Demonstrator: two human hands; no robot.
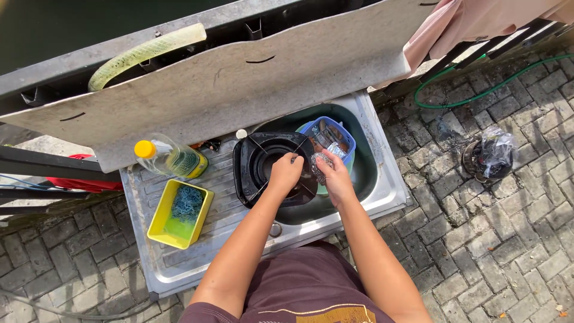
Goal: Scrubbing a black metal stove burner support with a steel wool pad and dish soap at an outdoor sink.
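Gripping black round plastic housing (272,164) with your left hand (286,172) | right hand (335,178) fingers clutch steel wool scourer (321,164) | blue plastic tub (335,139) of utensils in sink (365,173) | yellow tray (179,213) holds blue sponge (187,203).

A steel sink unit (382,197) sits on brick paving (508,239); its drainboard carries a yellow tray (156,222) and a tipped soap bottle (170,158).

bottle (170,158): clear, yellow-green liquid, yellow cap
tray (156,222): bright yellow
scrubber (188,203): blue, lying in the tray
pan (245,173): black
steel wool (321,164): silver-grey, in right hand (333,176)
tub (345,140): blue
sink (382,191): grey metal, ribbed left side
hose (478,98): green, far right
paving (508,239): grey brick pattern
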